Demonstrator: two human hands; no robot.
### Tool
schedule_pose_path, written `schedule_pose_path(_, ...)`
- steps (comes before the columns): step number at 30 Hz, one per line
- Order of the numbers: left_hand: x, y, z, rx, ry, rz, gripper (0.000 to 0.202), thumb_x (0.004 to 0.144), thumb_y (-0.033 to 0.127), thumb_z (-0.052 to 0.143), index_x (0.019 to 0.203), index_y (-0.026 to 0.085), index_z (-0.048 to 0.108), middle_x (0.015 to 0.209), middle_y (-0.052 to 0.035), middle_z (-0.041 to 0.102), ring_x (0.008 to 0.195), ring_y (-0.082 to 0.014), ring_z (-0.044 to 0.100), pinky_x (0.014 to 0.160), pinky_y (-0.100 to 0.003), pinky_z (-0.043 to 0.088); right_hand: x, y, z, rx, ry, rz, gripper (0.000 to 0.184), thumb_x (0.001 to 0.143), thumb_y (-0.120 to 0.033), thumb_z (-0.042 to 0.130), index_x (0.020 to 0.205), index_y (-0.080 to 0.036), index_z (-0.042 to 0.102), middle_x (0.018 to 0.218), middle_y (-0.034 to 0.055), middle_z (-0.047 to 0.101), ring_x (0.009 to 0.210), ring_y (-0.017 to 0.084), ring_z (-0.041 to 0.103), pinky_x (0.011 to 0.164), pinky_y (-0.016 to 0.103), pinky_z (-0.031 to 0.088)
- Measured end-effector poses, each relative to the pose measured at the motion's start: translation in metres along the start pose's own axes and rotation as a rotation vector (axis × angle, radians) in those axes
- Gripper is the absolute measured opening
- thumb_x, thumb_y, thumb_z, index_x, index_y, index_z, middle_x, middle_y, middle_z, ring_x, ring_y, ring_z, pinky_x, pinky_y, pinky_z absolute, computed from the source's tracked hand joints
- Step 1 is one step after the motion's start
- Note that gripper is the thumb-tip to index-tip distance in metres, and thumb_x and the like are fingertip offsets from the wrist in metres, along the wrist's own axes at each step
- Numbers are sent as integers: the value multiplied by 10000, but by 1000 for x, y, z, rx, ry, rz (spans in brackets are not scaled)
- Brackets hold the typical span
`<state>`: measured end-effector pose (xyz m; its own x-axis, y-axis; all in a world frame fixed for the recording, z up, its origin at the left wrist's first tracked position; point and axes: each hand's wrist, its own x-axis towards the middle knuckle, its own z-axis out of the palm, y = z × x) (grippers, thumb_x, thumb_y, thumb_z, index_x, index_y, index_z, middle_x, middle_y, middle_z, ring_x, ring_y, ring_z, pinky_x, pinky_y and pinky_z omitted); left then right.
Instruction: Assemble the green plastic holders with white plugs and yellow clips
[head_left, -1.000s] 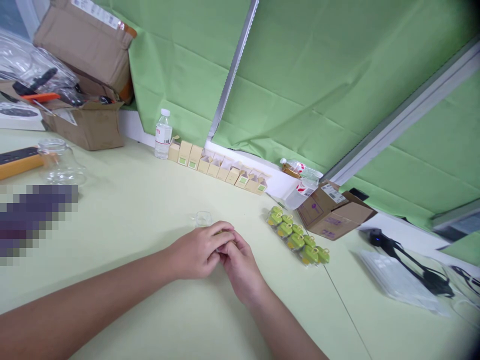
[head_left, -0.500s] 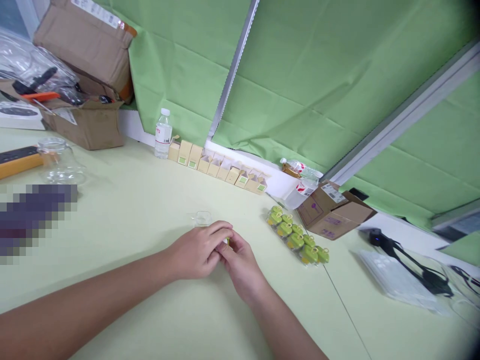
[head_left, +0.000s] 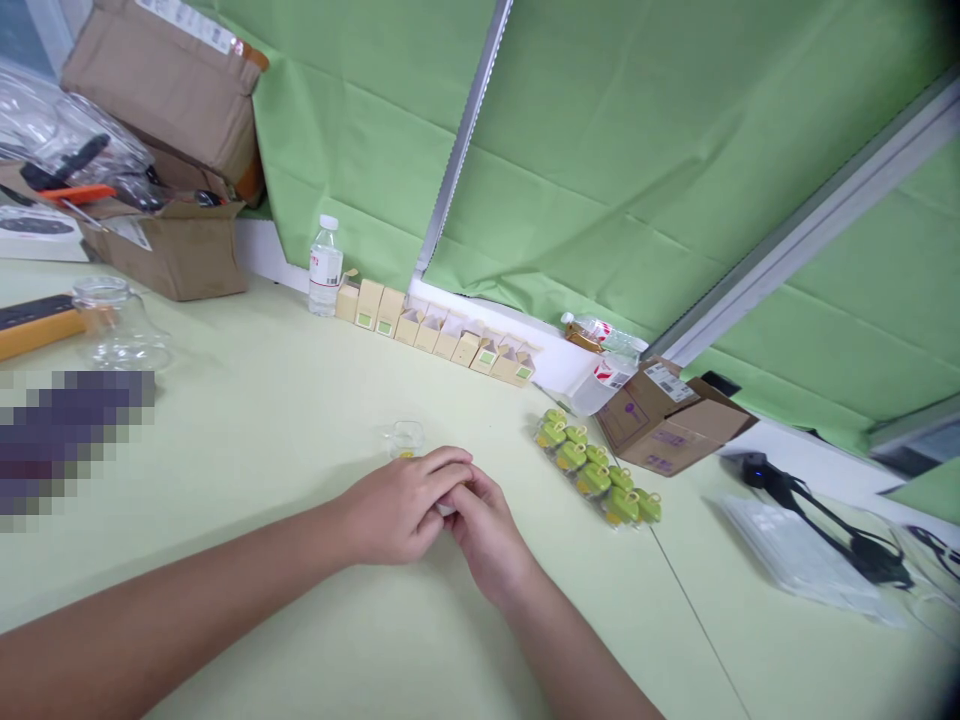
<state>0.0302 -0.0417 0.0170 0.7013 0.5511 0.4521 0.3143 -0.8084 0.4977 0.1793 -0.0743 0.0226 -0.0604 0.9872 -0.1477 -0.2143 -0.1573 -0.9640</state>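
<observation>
My left hand (head_left: 401, 505) and my right hand (head_left: 487, 535) meet over the middle of the table (head_left: 315, 620). Their closed fingers overlap around a small whitish item (head_left: 445, 509), almost wholly hidden, so its kind does not show. Just beyond my left hand lies a small clear plastic container (head_left: 408, 436) with a bit of yellow at its near edge. Off to the right of both hands stand several little clear containers with green looped lids (head_left: 596, 475), set close together in rows.
Along the wall runs a row of small beige cartons (head_left: 431, 330), beside an upright water bottle (head_left: 325, 265). Cardboard boxes (head_left: 169, 250) fill the back left; a glass jug (head_left: 120, 325) sits before them. At right are another box (head_left: 667, 420), plastic bags (head_left: 802, 560) and black cabling (head_left: 832, 520).
My fingers have shifted slightly and cover the green part that showed between them before. A yellow bit at the clear container now shows past my left hand.
</observation>
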Motion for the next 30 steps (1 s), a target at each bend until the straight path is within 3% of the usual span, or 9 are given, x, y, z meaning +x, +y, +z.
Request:
schedule_pose_path(5, -3, -3, -11, -63, -101, -29, 634, 803, 85, 514, 1388, 314, 427, 1534, -46, 385, 1090, -238, 645, 868, -343, 540, 0, -6, -3, -132, 10, 29, 202, 681, -152, 569, 864, -203, 636, 680, -54, 490, 646, 116, 438, 558, 230, 356)
schedule_pose_path(9, -2, -11, -16, -84, -101, -27, 556, 849, 129, 557, 1366, 304, 454, 1517, -51, 401, 1126, -240, 623, 903, -334, 516, 3, -8, -5, -231, 48, -19, 378, 628, -138, 593, 994, -216, 646, 710, -63, 501, 628, 111, 426, 551, 228, 347)
schedule_pose_path(14, 1, -18, -14, -101, -49, -57, 349, 894, 193, 578, 1232, 256, 517, 1222, -41, 602, 1004, -202, 634, 814, -298, 505, 7, -4, -9, -328, -12, -106, 210, 634, -126, 580, 826, -185, 639, 700, -53, 509, 652, 116, 425, 573, 226, 345)
schedule_pose_path(18, 2, -18, -16, -81, -39, -76, 227, 894, 213, 601, 1111, 234, 539, 1065, -18, 609, 896, -176, 618, 738, -275, 476, 6, -6, -15, -471, -44, -157, 200, 687, -139, 554, 840, -199, 668, 713, -48, 543, 665, 126, 453, 588, 228, 362)
schedule_pose_path(23, 2, -23, -25, -69, 34, -150, 308, 839, 207, 682, 1103, 242, 527, 1069, -4, 599, 877, -170, 590, 746, -282, 466, 6, -6, -24, -669, 89, -153, 378, 745, -218, 563, 1109, -204, 662, 801, -13, 642, 699, 162, 540, 634, 263, 426)
schedule_pose_path(30, 5, -28, -25, -109, 179, -160, 436, 845, 253, 706, 1233, 268, 508, 1194, -22, 591, 999, -184, 585, 866, -307, 477, 8, -1, -24, -792, 174, -297, 257, 765, -248, 607, 1021, -223, 605, 897, 9, 656, 711, 164, 576, 670, 290, 487)
